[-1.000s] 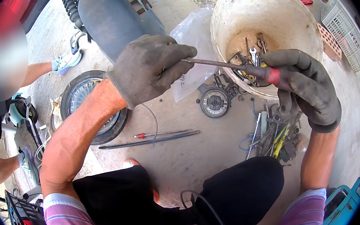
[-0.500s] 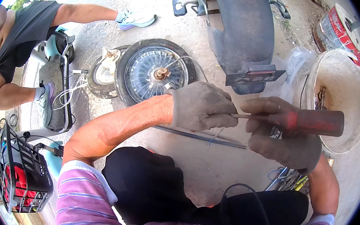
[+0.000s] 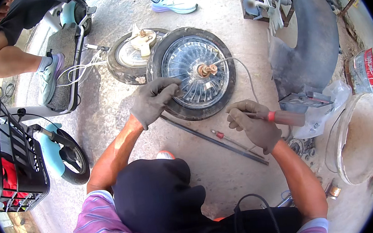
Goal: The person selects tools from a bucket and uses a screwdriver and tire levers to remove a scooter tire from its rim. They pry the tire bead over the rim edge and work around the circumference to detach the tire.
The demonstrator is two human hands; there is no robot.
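My right hand (image 3: 256,124), in a grey glove, is closed around a screwdriver with a translucent reddish-brown handle (image 3: 288,118); its shaft is mostly hidden by my fingers. My gloved left hand (image 3: 155,100) has its fingers curled together at the left side of a spoked-pattern hub-motor wheel (image 3: 195,71). Whether a small thing sits in those fingers cannot be seen. This wheel lies flat, its rusty axle (image 3: 207,70) pointing up and a grey cable (image 3: 248,75) running from it. Its tyre overlaps a second wheel (image 3: 129,61).
On the ground are a long dark bar (image 3: 212,137) and a thin tool with a red handle (image 3: 218,134). A vehicle's black mudguard (image 3: 311,42), plastic bag (image 3: 320,117) and white bucket (image 3: 341,158) stand right. Left are a scooter (image 3: 61,43) with a person's foot on it, and a black basket (image 3: 22,172).
My left hand has left the screwdriver's shaft and moved left to the wheel. My right hand has drawn back leftward, still gripping the screwdriver. The view has shifted, showing the wheels further right.
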